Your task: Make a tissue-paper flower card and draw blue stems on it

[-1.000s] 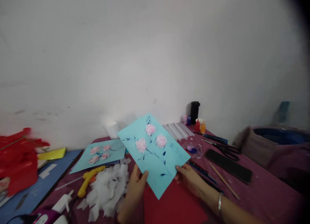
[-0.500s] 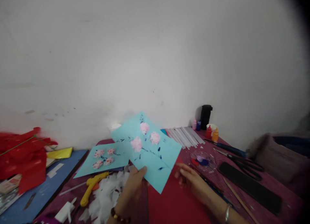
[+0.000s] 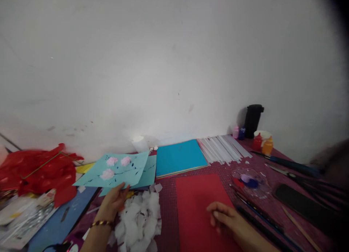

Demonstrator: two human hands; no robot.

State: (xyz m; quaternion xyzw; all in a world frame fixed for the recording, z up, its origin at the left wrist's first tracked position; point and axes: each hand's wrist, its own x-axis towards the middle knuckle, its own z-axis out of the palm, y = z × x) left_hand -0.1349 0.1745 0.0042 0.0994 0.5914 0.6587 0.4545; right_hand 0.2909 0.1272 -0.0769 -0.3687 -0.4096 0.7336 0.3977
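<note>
My left hand (image 3: 117,198) pinches the near edge of a light blue painted sheet (image 3: 122,177) with three pink puffy flowers and dark blue leaves. That sheet overlaps a second light blue painted sheet (image 3: 149,172) at the left back of the table, whose flowers are now hidden. White crumpled tissue pieces (image 3: 140,221) are heaped beside my left wrist. Over a red sheet of paper (image 3: 195,201), my right hand (image 3: 225,217) hangs with loosely curled fingers and holds nothing.
A stack of blue paper (image 3: 180,157) and white strips (image 3: 222,149) lie along the wall. On the right are a paint palette (image 3: 251,183), scissors (image 3: 302,181), brushes (image 3: 259,210), paint bottles (image 3: 267,146) and a black bottle (image 3: 253,121). Red plastic (image 3: 40,168) lies far left.
My left hand has carried the three-flower sheet left and lowered it over the other painted sheet. The blue paper stack has come into view. My right hand stays near the red sheet.
</note>
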